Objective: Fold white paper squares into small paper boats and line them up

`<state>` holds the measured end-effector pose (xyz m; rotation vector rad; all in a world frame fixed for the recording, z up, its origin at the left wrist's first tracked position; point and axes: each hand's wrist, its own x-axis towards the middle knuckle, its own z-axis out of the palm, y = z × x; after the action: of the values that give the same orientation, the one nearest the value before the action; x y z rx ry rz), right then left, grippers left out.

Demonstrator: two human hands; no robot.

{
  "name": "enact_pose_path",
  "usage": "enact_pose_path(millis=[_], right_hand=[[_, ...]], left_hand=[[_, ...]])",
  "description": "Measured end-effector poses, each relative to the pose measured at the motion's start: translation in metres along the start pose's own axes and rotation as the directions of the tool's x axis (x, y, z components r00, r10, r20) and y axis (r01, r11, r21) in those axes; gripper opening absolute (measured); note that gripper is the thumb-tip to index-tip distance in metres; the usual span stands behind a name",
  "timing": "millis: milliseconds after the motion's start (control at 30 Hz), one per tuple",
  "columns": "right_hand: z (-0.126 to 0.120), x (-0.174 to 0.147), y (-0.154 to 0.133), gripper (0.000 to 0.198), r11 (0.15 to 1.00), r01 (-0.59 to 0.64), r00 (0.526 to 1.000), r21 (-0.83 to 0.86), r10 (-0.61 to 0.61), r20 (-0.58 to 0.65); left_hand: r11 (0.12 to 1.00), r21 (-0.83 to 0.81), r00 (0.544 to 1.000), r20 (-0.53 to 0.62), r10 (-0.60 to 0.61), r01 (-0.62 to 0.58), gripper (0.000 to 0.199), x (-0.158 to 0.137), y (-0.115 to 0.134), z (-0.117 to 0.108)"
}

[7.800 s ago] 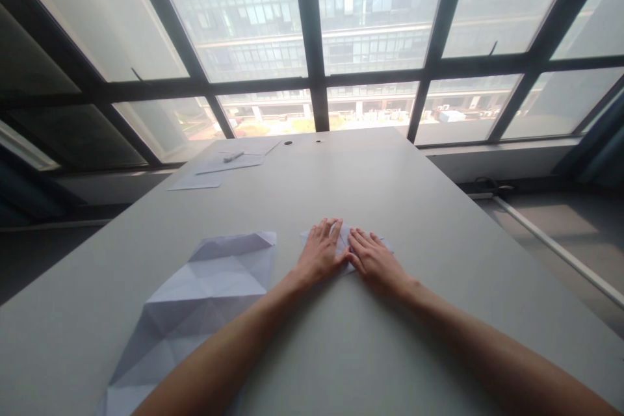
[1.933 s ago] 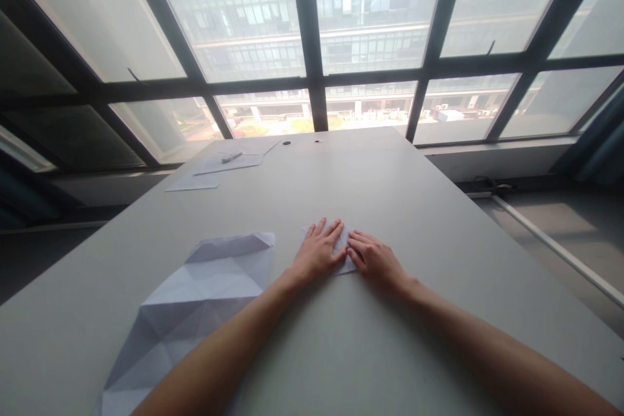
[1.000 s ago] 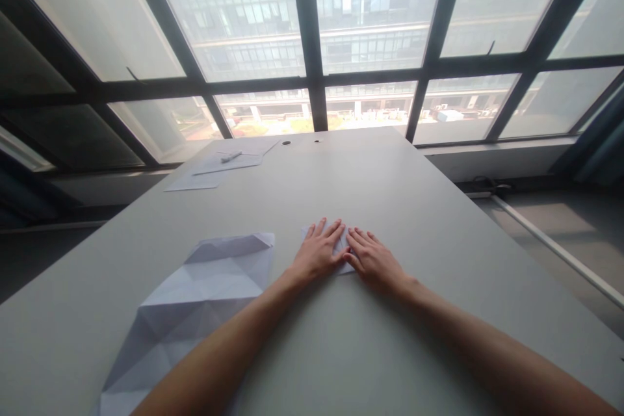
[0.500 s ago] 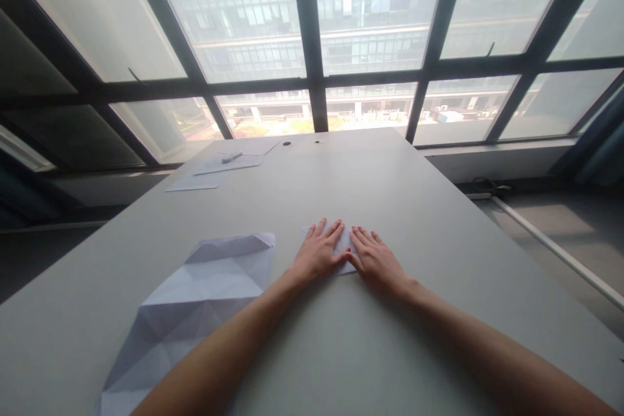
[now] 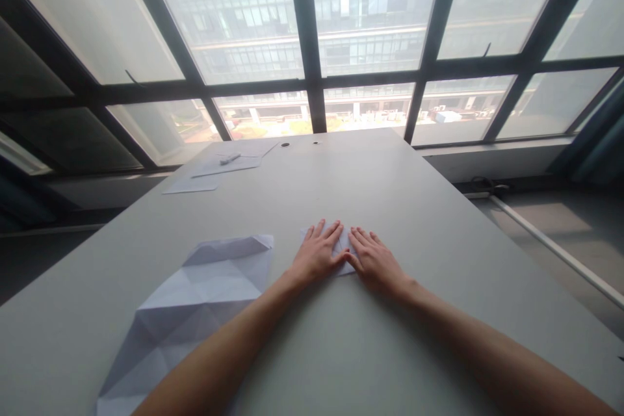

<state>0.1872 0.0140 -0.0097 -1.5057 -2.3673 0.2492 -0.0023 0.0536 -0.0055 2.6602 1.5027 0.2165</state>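
A small piece of folded white paper (image 5: 345, 265) lies on the table beneath both hands, which hide most of it. Flat on its left part rests my left hand (image 5: 319, 252), fingers stretched out and pointing away from me. My right hand (image 5: 375, 260) is laid over the right part in the same way, also open. The two thumbs meet near the middle of the paper. To the left, a larger creased sheet of white paper (image 5: 209, 279) stands partly raised along its folds, and my left forearm covers part of it.
The white table (image 5: 370, 182) reaches to the window frames (image 5: 316, 104). At its far left lie several white sheets (image 5: 192, 184) with a small whitish object (image 5: 230, 158) on top. Two round holes are near the far edge. A white bar (image 5: 556, 247) runs beside the table on the right.
Both hands keep the same flat position on the folded paper. The whole view has shifted very slightly; nothing else visibly differs.
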Motion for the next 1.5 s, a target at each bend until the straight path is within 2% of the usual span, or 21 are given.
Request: enact_pose_path(millis=[300,667,800,1100,1367,1500], right_hand=[[0.0006,0.0007,0.0002,0.067,1.0,-0.003,1.0,0.014,0.003,-0.002],[-0.003,0.0003,-0.0019,0.067,1.0,0.008,0.998,-0.02,-0.007,0.058],[-0.0015,-0.0002,-0.0023,0.069,0.999,-0.022,0.998,-0.045,0.024,0.054],[0.0045,-0.0045,0.003,0.087,0.977,-0.188,0.98,-0.1,0.193,0.045],[0.0047,-0.0051,0.0007,0.088,0.973,-0.211,0.977,-0.094,0.214,0.024],[0.004,-0.0051,-0.0002,0.086,0.98,-0.179,0.984,-0.089,0.179,-0.012]], left_hand=[[1.0,-0.018,1.0,-0.004,0.004,-0.005,0.068,-0.0002,-0.002,0.0008],[1.0,-0.013,1.0,0.025,0.007,-0.007,0.068,0.0008,-0.0032,0.0021],[1.0,-0.005,1.0,0.029,0.0,0.0,0.068,0.0009,-0.0028,0.0018],[1.0,0.001,1.0,0.013,0.001,-0.001,0.067,0.0013,-0.0014,0.0016],[1.0,0.002,1.0,0.011,-0.001,0.001,0.067,0.0009,-0.0008,0.001],[1.0,0.0,1.0,0.009,0.0,0.0,0.067,0.0007,-0.0011,0.0014]])
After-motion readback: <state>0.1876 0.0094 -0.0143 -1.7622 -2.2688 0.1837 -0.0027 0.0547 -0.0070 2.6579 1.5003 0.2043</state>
